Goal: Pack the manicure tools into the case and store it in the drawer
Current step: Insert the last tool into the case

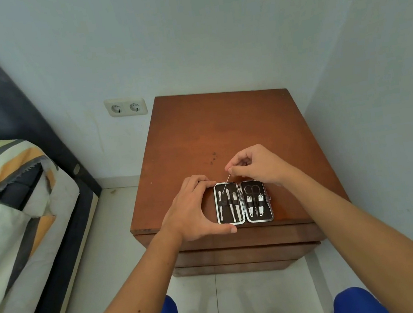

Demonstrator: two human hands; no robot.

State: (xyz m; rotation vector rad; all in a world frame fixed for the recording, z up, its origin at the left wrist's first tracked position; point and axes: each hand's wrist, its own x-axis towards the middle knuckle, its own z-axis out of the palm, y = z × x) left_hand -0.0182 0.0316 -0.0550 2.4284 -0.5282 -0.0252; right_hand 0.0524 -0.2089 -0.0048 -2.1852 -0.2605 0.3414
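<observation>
Single head-worn wide-angle view, looking forward and steeply down from standing height over a wooden nightstand (212, 129) set in a room corner. Close enough to fill the lower frame with both forearms; bare feet and floor tiles at the bottom edge. Takes in a bed (10, 208) at left and a wall socket (126, 107) beyond. Straight lines bowed toward the edges.

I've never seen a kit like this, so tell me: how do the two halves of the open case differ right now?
The left half holds long slim tools under its strap; the right half holds scissors and two stubby clippers. The left hand braces the left half's outer edge; the right half lies untouched. The right hand is angling a thin metal tool into the left half, not the right. Both have dark lining, silvery rims and lie flat on the nightstand.
</observation>
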